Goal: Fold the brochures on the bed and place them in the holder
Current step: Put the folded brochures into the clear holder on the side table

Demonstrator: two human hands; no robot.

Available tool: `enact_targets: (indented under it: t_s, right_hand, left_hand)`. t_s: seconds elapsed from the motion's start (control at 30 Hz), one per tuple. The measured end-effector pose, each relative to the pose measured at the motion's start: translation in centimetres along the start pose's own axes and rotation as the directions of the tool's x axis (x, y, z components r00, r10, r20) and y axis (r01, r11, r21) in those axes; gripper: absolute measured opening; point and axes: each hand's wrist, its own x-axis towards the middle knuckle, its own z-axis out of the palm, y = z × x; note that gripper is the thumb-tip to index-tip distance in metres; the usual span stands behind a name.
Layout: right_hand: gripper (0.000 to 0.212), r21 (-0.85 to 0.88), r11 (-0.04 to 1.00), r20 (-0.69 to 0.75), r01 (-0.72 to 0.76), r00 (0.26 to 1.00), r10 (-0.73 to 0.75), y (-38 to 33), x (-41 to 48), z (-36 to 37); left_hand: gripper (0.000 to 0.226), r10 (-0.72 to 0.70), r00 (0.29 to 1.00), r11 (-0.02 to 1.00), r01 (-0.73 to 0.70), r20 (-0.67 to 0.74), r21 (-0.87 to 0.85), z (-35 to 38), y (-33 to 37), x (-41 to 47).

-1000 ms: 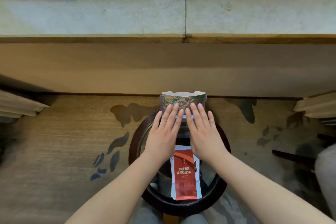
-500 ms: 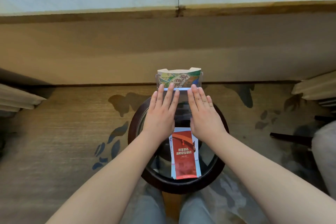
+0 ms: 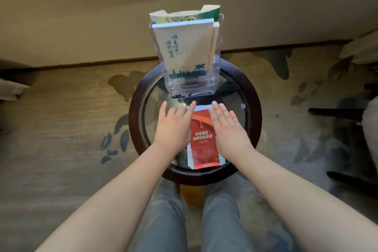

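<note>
The left hand (image 3: pixel 173 129) lies flat on the round glass surface (image 3: pixel 134 129), grip apart, fingers straight against the left edge of the red brochure (image 3: pixel 204 149). Beyond it the clear holder (image 3: pixel 214 80) carries at least 2 folded brochures: a cream one (image 3: pixel 184 47) with green brush lettering I cannot read, and a green-edged one (image 3: pixel 210 10) behind. The red brochure, titled 宾馆酒店 消防安全知识, lies folded just before the holder and looks to be what is left. The right hand (image 3: pixel 229 131) rests flat on its right edge, grip apart.

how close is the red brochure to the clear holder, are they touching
Apart. The head view shows a strip of bare glass table between the red brochure and the base of the clear holder.
</note>
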Motion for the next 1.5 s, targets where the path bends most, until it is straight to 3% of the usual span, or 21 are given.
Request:
enact_targets:
  t_s: [0.17,0.27,0.37,0.47,0.6,0.67,0.77,0.87,0.93,1.0,1.1,1.23,1.33,1.43,1.5]
  right_hand:
    - [0.086,0.035,0.999,0.096,-0.013,0.995,0.009,0.0,0.3,4.3]
    - [0.082,0.055,0.995,0.19,-0.088,0.979,0.076,0.2,0.4,5.6]
    - [0.078,0.152,0.963,0.214,-0.223,0.959,0.188,0.1,-0.1,6.3]
    - [0.075,0.296,0.912,0.169,-0.284,0.955,0.243,-0.5,0.0,7.1]
    - [0.074,0.524,0.783,0.139,-0.336,0.94,0.311,-1.7,0.4,7.2]
    - [0.074,0.6,0.72,0.096,-0.349,0.925,0.368,-2.1,0.5,7.0]
    - [0.083,0.653,0.656,0.03,-0.378,0.879,0.477,-1.9,0.8,6.5]
    - [0.093,0.686,0.542,0.131,-0.485,0.816,0.563,-1.0,1.6,6.1]
    - [0.081,0.699,0.504,0.171,-0.508,0.802,0.572,-0.6,2.1,6.1]
    - [0.061,0.714,0.481,0.189,-0.509,0.801,0.568,-0.5,2.5,5.8]
    - [0.056,0.722,0.516,0.161,-0.461,0.837,0.524,-0.8,2.4,5.0]
    - [0.055,0.803,0.476,0.1,-0.36,0.867,0.488,-1.4,2.0,2.0]
    - [0.066,0.852,0.479,-0.04,-0.213,0.884,0.465,-1.9,0.8,-1.3]
    - [0.077,0.889,0.453,-0.154,-0.067,0.888,0.433,-2.5,-0.4,-3.8]
    - [0.076,0.881,0.472,-0.199,-0.026,0.885,0.42,-2.5,-1.0,-4.3]
  left_hand:
    - [0.074,-0.042,0.985,0.997,0.053,0.168,-0.062,4.5,1.4,0.2]
    - [0.08,-0.173,0.945,0.946,0.238,0.279,-0.221,7.2,2.2,-0.3]
    - [0.085,-0.341,0.872,0.772,0.473,0.352,-0.424,8.9,3.5,-1.1]
    - [0.092,-0.508,0.78,0.449,0.602,0.366,-0.66,8.8,5.8,-0.7]
    - [0.083,-0.61,0.611,0.114,0.698,0.505,-0.707,7.8,7.9,1.4]
    - [0.081,-0.618,0.548,0.022,0.728,0.563,-0.685,7.6,8.0,2.3]
    - [0.073,-0.58,0.527,-0.026,0.75,0.621,-0.661,7.6,7.3,3.2]
    - [0.039,-0.53,0.539,-0.077,0.738,0.655,-0.67,7.5,6.0,3.5]
    - [0.032,-0.475,0.534,-0.119,0.748,0.699,-0.653,7.4,5.3,3.5]
    - [0.03,-0.437,0.533,-0.132,0.759,0.725,-0.637,7.0,4.7,3.4]
    - [0.027,-0.422,0.584,-0.114,0.725,0.694,-0.679,6.4,3.7,3.0]
    - [0.03,-0.405,0.723,0.015,0.618,0.56,-0.786,4.0,2.3,2.0]
    - [0.031,-0.434,0.802,0.099,0.496,0.411,-0.863,1.0,1.1,1.0]
    - [0.027,-0.444,0.869,0.292,0.37,0.217,-0.882,-1.9,0.2,-0.1]
    - [0.024,-0.428,0.893,0.364,0.312,0.14,-0.878,-3.3,0.1,-1.0]
